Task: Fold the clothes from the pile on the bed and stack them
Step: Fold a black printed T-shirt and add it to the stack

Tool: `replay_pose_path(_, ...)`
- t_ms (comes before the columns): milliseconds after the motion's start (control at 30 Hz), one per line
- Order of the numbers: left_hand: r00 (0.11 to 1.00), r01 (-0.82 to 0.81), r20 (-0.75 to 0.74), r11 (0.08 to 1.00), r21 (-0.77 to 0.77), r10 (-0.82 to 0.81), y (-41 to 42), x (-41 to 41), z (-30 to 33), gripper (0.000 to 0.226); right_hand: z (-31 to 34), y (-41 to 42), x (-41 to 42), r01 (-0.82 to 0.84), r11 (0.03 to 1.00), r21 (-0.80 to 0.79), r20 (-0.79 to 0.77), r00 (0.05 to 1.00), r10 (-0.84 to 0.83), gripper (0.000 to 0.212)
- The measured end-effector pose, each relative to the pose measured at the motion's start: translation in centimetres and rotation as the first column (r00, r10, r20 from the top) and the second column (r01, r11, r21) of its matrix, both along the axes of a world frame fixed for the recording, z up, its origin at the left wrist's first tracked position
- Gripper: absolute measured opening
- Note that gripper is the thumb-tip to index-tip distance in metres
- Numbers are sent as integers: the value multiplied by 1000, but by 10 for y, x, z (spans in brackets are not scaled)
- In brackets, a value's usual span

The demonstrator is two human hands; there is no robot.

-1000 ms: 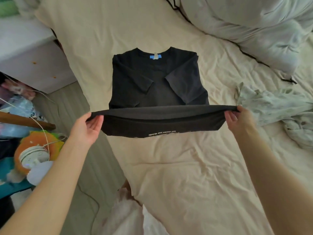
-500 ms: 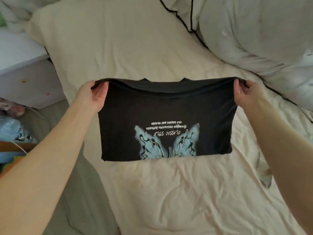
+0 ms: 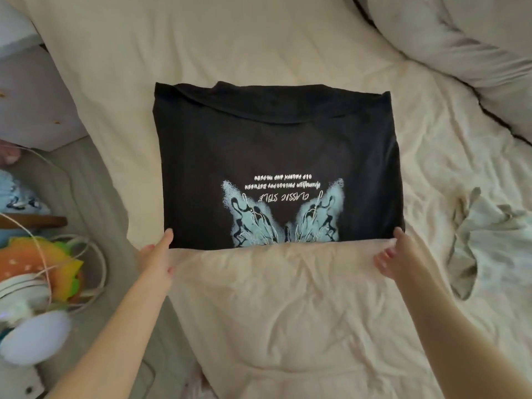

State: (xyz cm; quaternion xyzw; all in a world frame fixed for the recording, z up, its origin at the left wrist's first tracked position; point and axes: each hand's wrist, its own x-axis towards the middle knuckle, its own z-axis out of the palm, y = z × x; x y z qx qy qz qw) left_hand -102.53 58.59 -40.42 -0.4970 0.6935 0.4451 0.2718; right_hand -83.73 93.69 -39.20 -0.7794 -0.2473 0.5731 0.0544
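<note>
1. I see the bed [image 3: 288, 326] covered by a wrinkled cream sheet.
2. A folded black T-shirt [image 3: 273, 151] lies flat on it, butterfly print up.
3. A crumpled pale green garment [image 3: 489, 240] lies to its right.
4. A white duvet [image 3: 460, 38] sits bunched at the far right corner.

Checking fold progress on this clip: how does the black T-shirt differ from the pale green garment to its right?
The black T-shirt lies flat as a neat folded rectangle; the pale green garment is crumpled and unfolded. The T-shirt shows a blue butterfly print with white lettering; the green garment looks plain. The left hand and right hand are at the T-shirt's near corners; nothing touches the green garment. Both lie on the cream bedsheet.
</note>
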Motion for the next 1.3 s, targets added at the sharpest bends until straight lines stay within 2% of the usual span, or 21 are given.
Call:
replay_pose_path(67,988,-130,111,971,201,109,-1,12,-2,54,-3,0,3,114,991,-70,-124,985,-122,22)
replay_pose_path(133,968,-250,131,874,418,214,4,13,-1,40,-2,5,-2,232,970,-79,-239,940,-244,27)
replay_pose_path(200,950,-307,110,819,485,291,8,10,-1,26,1,7,-7,332,937,-106,-316,882,-348,28)
replay_pose_path(267,938,-330,74,808,487,338,10,6,3,17,3,7,-6,392,913,-114,-341,848,-406,19)
replay_pose_path(433,941,-242,-77,814,527,330,-2,19,23,13,18,-7,17,398,917,-37,-347,855,-385,7)
replay_pose_path(533,955,-181,-124,861,475,270,-20,37,37,9,30,-22,43,396,918,9,-308,874,-375,21)
replay_pose_path(600,967,-147,-123,888,435,221,-37,55,42,10,37,-36,68,409,912,22,-245,887,-392,33)
replay_pose_path(767,986,-138,-41,925,355,163,-80,117,47,34,50,-93,147,448,894,2,-105,889,-445,38)
replay_pose_path(833,990,-142,20,940,309,143,-95,140,47,32,51,-118,177,464,886,0,-51,884,-464,38)
replay_pose_path(933,984,-127,156,954,271,87,-110,158,45,22,49,-141,210,411,911,-20,-14,911,-412,35)
replay_pose_path(1000,975,-101,218,966,240,48,-111,157,43,14,46,-146,219,313,950,-8,24,949,-313,24)
replay_pose_path(1067,977,-48,212,981,185,8,-106,150,40,17,43,-147,218,193,975,107,163,964,-209,16)
replay_pose_path(1133,990,10,139,983,185,-36,-95,138,41,17,43,-144,208,-11,973,230,321,945,-65,14)
replay_pose_path(1167,993,35,101,975,218,-59,-86,131,41,14,43,-142,197,-97,965,245,323,946,13,12)
replay_pose_path(1233,994,81,44,938,338,-102,-61,113,46,32,42,-137,168,-118,969,219,147,985,87,22)
replay_pose_path(1300,991,108,22,870,481,-136,-28,96,52,42,44,-132,131,-53,992,115,-95,993,64,32)
